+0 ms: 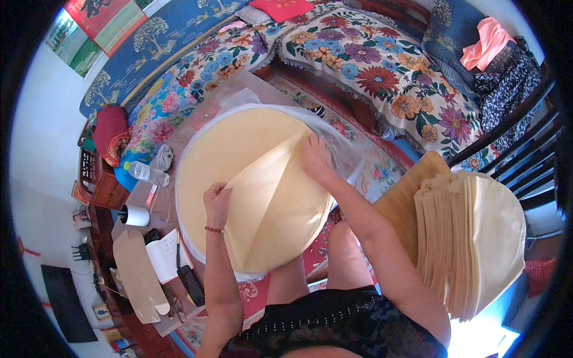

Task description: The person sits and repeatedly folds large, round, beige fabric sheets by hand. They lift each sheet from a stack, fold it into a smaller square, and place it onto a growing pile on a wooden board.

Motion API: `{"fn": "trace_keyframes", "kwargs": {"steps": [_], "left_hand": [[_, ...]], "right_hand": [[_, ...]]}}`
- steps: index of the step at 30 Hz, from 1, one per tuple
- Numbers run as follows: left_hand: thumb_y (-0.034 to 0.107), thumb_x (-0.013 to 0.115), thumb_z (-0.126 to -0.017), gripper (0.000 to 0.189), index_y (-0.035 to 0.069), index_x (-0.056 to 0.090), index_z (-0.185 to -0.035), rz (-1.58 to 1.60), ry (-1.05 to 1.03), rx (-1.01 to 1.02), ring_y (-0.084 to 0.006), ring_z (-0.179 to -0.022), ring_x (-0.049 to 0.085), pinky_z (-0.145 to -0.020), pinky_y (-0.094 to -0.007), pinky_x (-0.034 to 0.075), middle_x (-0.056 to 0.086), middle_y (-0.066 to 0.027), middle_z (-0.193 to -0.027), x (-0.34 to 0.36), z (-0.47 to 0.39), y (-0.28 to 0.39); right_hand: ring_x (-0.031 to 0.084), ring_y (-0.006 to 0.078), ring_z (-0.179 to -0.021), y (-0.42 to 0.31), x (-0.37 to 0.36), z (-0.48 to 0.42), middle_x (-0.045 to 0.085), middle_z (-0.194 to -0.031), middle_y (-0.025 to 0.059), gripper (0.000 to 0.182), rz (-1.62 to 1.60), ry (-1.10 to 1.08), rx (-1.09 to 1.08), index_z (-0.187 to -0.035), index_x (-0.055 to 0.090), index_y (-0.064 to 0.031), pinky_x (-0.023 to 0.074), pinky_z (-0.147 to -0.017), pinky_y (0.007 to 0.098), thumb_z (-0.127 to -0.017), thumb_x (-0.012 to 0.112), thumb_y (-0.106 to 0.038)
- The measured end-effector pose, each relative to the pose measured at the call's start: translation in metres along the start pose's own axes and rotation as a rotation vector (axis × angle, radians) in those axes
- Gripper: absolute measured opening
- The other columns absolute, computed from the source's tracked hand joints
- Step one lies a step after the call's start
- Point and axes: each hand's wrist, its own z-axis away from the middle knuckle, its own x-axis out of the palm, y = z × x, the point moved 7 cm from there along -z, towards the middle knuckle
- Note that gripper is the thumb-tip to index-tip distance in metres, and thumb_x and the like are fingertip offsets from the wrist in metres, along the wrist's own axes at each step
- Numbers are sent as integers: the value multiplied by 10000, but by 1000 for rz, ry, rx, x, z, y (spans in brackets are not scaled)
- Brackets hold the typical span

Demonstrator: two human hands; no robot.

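A large stack of thin, round, pale-yellow sheets [233, 138], which look like flatbread, lies on white plastic film [245, 96] in front of me. The top sheet is partly lifted and creased, forming a raised flap [255, 190]. My left hand [217, 203] pinches the flap's left edge between thumb and fingers. At the far right side of the stack, my right hand [317, 154] lies on the sheet by the crease's far end; whether its fingers grip the edge is unclear. On my right, a thick pile of folded sheets [474, 241] rests against a wooden board [409, 206].
Left of the stack, a low table [168, 223] holds a water bottle [147, 173], a white cylindrical container [135, 215], an open notebook [163, 255], a black phone [191, 285] and a cardboard piece [136, 275]. Flower-patterned sofa covers [358, 53] are beyond. Dark chair slats [528, 147] stand right.
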Motion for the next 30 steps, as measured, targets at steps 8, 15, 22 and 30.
{"fn": "trace_keyframes", "kwargs": {"steps": [8, 15, 22, 30], "left_hand": [[10, 591, -764, 67, -19, 616, -820, 92, 164, -14, -65, -598, 542, -535, -191, 434, 607, -23, -718, -30, 16, -5], [17, 586, -774, 77, -19, 617, -835, 140, 279, -24, -63, -612, 536, -554, -185, 427, 604, -15, -733, -53, 30, -27], [81, 582, -787, 102, -6, 619, -824, 108, 408, -5, -77, -649, 509, -581, -206, 403, 583, -10, -733, -60, 60, -34], [63, 570, -800, 71, -4, 592, -805, 185, 481, 21, -64, -669, 472, -586, -203, 386, 542, 23, -738, -52, 99, -42]], "right_hand": [[377, 320, -1147, -19, 5, -36, 407, -1213, 164, 393, 200, 29, -91, -1132, 511, -46, 263, -924, 571, -796, 531, -248], [336, 299, -1195, -56, 31, -57, 419, -1214, 160, 430, 211, -32, -88, -1143, 520, -18, 231, -946, 566, -799, 542, -274], [469, 314, -1081, -79, 66, -75, 505, -1113, 191, 478, -330, -120, 19, -1129, 514, 13, 336, -902, 496, -810, 539, -343], [474, 317, -1067, -141, 39, -60, 495, -1130, 185, 637, -242, -198, 274, -1044, 568, 25, 374, -882, 477, -704, 631, -511]]}}
